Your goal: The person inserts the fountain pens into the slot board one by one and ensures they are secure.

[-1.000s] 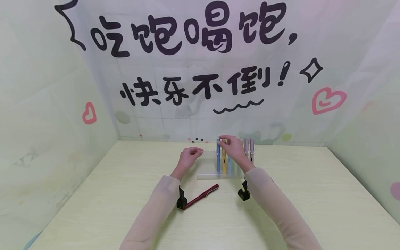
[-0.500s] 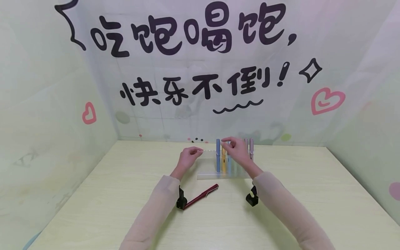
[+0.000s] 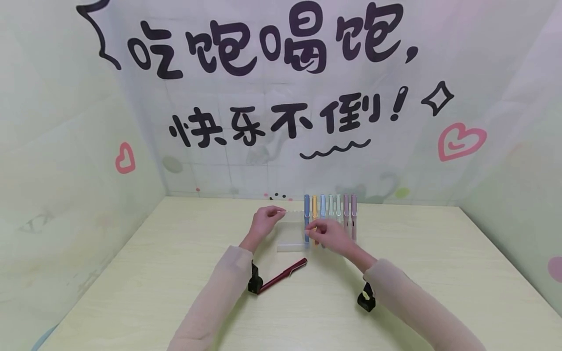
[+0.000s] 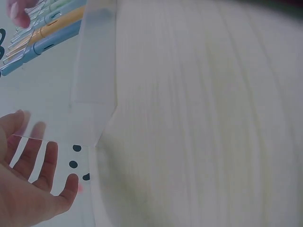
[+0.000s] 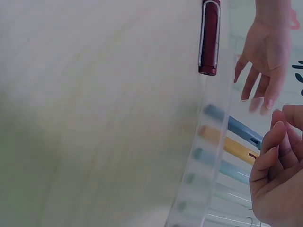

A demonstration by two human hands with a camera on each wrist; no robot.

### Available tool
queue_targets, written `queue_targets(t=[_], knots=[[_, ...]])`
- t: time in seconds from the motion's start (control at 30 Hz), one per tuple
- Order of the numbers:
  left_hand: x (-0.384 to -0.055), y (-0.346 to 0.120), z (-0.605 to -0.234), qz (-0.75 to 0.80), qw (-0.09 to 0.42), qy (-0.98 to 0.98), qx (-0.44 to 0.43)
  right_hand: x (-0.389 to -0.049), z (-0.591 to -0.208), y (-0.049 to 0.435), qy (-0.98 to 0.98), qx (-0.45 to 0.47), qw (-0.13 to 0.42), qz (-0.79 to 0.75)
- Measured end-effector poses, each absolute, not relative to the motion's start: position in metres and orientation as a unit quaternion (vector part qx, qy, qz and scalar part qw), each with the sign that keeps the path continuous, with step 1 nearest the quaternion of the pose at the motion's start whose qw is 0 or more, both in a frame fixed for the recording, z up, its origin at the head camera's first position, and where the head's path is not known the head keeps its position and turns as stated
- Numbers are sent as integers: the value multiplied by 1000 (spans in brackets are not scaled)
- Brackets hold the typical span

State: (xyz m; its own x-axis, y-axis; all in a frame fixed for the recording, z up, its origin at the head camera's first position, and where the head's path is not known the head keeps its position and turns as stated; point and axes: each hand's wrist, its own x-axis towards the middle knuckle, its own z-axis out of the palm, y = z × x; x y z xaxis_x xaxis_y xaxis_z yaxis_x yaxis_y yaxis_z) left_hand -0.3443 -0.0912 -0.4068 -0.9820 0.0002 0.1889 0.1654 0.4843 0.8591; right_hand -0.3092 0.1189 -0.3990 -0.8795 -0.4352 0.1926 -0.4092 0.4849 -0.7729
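Head view: in the middle of the frame, a clear pen stand (image 3: 290,243) on the pale table (image 3: 175,302), with a row of upright pens (image 3: 329,214) in its right half. Left hand (image 3: 265,222) at the top left edge of the stand, fingertips touching it. Right hand (image 3: 327,234) lower, in front of the pens, fingers loosely curled, nothing visible inside. Dark red pen (image 3: 284,275) lying flat, below the stand, apart from both hands.

Left wrist view: lower left of the frame, left hand (image 4: 28,189) open, straight fingers against the clear wall of the stand (image 4: 94,61). Pens (image 4: 42,35) in the upper left.

Right wrist view: right edge, right hand (image 5: 279,179) half curled, holding nothing, just beside the pens (image 5: 239,142). Dark red pen (image 5: 209,35) at the top, near the end of the stand (image 5: 203,165).

Possible trouble: light stand, steadied only by fingertips at the top. Probably easy to tip or slide with a careless push, and then the upright pens falling out.
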Motion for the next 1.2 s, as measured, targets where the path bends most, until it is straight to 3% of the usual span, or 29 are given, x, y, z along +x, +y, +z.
queue_targets(t=[0.3, 0.77, 1.2], knots=[[-346, -92, -407, -515, 72, -854, -38, -300, -419, 129, 849, -337, 115, -391], [-346, -93, -406, -510, 76, -855, -46, -297, -423, 123, 857, -375, 127, -328], [-349, -93, -408, -523, 77, -847, -54, -297, -423, 116, 865, -392, 95, -299]])
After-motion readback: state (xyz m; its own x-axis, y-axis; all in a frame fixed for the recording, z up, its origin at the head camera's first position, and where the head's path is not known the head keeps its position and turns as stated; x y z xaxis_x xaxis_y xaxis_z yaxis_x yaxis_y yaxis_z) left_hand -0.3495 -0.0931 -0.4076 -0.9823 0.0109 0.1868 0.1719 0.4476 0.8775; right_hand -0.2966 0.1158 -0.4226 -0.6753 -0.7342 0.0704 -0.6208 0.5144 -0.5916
